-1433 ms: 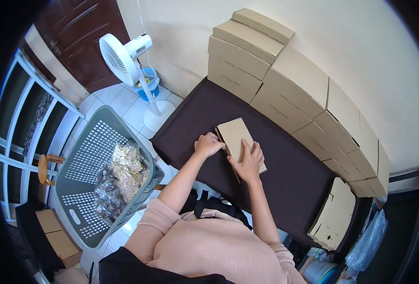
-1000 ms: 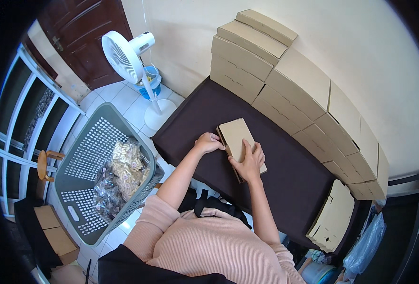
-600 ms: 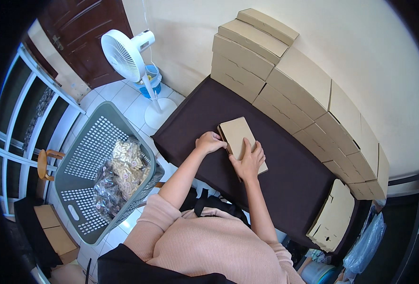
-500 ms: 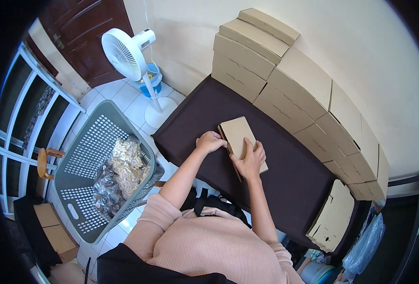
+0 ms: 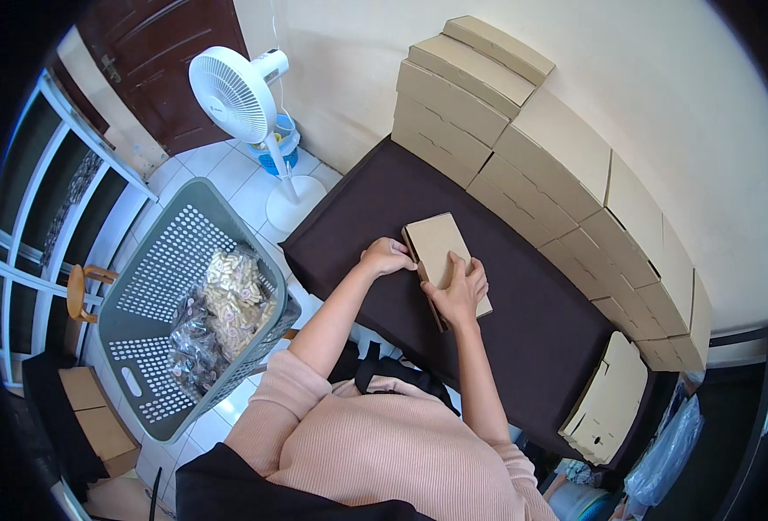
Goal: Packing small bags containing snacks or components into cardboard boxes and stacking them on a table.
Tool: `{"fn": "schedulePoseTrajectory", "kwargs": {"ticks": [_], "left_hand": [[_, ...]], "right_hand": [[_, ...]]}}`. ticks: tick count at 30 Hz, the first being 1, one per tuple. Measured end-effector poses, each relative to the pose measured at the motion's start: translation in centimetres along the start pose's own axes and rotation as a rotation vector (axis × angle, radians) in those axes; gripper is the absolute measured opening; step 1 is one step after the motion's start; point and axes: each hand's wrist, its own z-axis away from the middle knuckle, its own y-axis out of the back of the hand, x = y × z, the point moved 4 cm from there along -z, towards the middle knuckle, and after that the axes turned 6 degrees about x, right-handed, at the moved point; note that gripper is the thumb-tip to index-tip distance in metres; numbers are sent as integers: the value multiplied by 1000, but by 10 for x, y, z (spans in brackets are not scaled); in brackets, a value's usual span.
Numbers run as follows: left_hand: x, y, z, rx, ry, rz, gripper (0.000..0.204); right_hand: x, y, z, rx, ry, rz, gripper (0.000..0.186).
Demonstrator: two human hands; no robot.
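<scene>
A closed brown cardboard box (image 5: 437, 243) lies at a slant on the dark cloth-covered table in front of me. Across its top my right hand (image 5: 459, 289) is spread, gripping it with the thumb near the left edge and the fingers toward the right edge. My left hand (image 5: 387, 258) has its fingers curled and pressed together at the box's left side, pinching at its edge. The exact part under those fingertips is hidden.
Stacked cardboard boxes (image 5: 544, 161) line the table's far side by the wall. Flat box blanks (image 5: 605, 399) lie at the right end. To my left stands a grey-green perforated basket (image 5: 154, 286) holding bagged goods (image 5: 232, 295). Beyond it is a white fan (image 5: 232, 95).
Both hands stay at the box with almost no movement. The whole view has shifted slightly.
</scene>
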Motion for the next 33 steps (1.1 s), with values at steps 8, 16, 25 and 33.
{"fn": "schedulePoseTrajectory", "kwargs": {"ticks": [8,16,25,33], "left_hand": [[-9,-7,-9,-20,30,-53,60],[-10,-4,-9,-35,46,-69,58],[23,-3,34,-10,-80,-171,57],[12,-20,77,149,-216,55,23]], "right_hand": [[20,-3,-14,-209,-91,-71,82],[18,-2,-11,-211,-64,-71,81],[17,-5,-10,-94,-89,-74,82],[13,-4,-9,-86,-89,-121,80]]}}
